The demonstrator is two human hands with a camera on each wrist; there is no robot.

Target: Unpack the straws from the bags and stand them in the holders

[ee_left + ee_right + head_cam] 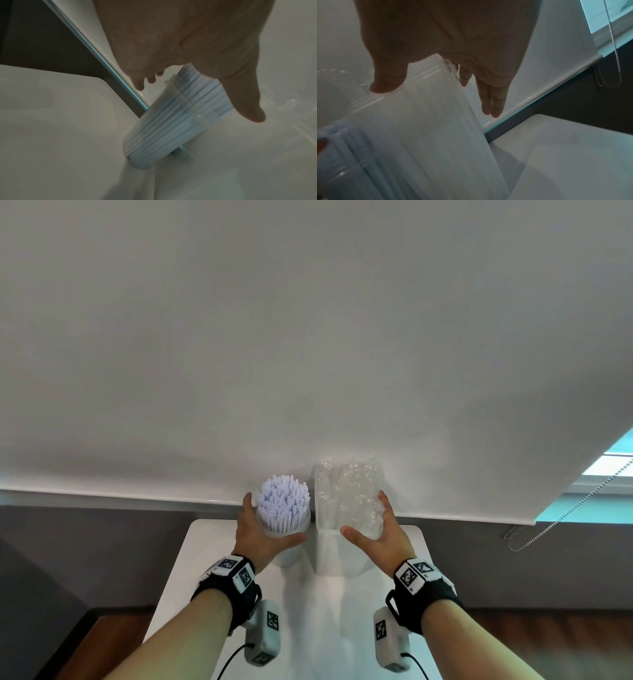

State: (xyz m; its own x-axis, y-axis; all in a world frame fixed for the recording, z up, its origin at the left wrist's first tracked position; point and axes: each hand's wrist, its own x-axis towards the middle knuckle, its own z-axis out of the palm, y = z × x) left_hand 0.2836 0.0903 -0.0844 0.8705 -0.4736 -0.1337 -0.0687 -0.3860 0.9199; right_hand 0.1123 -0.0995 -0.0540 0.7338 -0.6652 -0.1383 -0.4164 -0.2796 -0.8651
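White straws (282, 505) stand packed upright in the round clear holder (287, 530) at the worktop's (191, 570) far edge. Left hand (255, 537) cups it, grip loose, probably steadying. Right hand (380, 537) flanks the rectangular holder (337, 559) of clear wrapped pieces (347, 498), grip likewise open.

head: above, facing down-forward | wrists: close under palms (both low) | shared: round holder (164, 129)
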